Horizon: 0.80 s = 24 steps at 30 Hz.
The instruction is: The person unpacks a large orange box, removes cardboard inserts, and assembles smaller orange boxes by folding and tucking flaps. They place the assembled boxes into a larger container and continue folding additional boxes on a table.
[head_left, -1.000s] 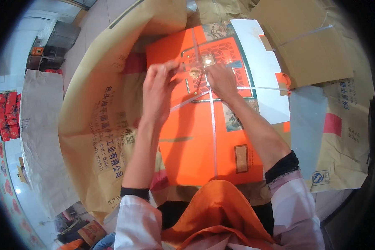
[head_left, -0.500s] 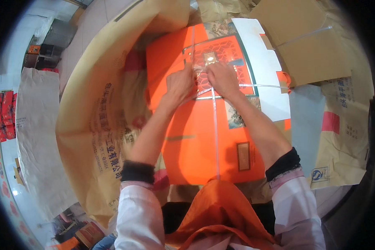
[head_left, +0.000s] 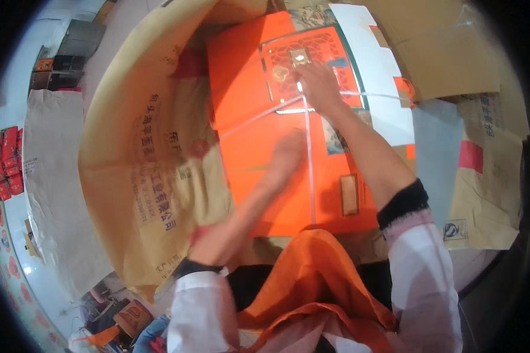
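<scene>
From my end I have the orange stack [head_left: 259,135] of flat printed card lying in front of the person, and it sits a little higher in my view than half a second ago. A pale strap [head_left: 310,170] binds it: one run comes straight down the middle to the stack's near edge, one slants off to its left edge and one crosses to its right, all meeting just below the right hand [head_left: 319,85].

That hand has kept its post on the upper half of the stack, over the lattice panel [head_left: 324,47]; I read it as clenched, fingers curled down on the strap at the crossing. A blue tassel [head_left: 337,62] lies just beside it on the panel.

The left hand [head_left: 288,154] is what has changed most. Half a second ago it met the right one over the panel; now it has dropped to the stack's near half, just left of the strap's middle run. It is blurred, so I can't tell whether it grips anything or has let go.

Along the stack's right side I see a white tabbed sheet [head_left: 368,67], then brown cardboard [head_left: 436,59] beyond its far right corner. A big brown paper sack [head_left: 135,135] curls up at the stack's left, with red packets [head_left: 5,162] well apart from the stack on that same side. Orange cloth [head_left: 312,276] bunches at its near edge.
</scene>
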Tool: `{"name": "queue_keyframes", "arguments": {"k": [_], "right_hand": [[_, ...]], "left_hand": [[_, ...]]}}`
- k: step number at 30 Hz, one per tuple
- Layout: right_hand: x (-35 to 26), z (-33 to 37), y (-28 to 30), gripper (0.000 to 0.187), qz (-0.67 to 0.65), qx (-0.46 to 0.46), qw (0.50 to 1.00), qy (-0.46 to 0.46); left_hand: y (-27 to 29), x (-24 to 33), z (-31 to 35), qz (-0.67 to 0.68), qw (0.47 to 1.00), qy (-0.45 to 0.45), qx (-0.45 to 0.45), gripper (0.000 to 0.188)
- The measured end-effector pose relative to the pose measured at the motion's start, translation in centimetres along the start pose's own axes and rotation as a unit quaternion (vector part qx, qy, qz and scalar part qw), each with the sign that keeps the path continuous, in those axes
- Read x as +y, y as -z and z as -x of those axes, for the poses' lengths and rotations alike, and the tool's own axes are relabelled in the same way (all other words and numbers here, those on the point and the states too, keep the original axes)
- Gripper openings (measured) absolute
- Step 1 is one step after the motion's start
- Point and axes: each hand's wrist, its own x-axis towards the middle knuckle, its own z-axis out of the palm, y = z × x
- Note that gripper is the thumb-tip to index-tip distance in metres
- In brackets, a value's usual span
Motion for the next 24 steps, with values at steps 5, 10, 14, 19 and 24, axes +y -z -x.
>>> {"name": "queue_keyframes", "arguments": {"k": [5, 10, 14, 19, 24], "right_hand": [[-1.1, -0.2, 1.3, 0.017, 0.025, -0.038, 0.999, -0.012], [-5.4, 7.7, 4.8, 0.029, 0.019, -0.289, 0.956, -0.033], [-12.5, 15.2, 13.1, 0.037, -0.196, -0.509, 0.835, -0.07], [-10.5, 23.5, 22.5, 0.038, -0.096, -0.528, 0.816, -0.213], [0.8, 41.1, 33.9, 0.028, 0.167, -0.459, 0.784, -0.382]], "left_hand": [[7.7, 3.6, 1.1, -0.116, 0.978, -0.161, 0.059, 0.014], [8.5, 5.7, 2.1, -0.141, 0.874, -0.374, 0.277, 0.018], [3.1, 1.6, 1.7, -0.32, 0.863, -0.389, 0.047, 0.015], [1.1, -5.8, 6.4, -0.516, 0.741, -0.33, -0.274, 0.025], [9.1, -10.2, 14.4, -0.44, 0.861, 0.002, -0.256, 0.025]]}}
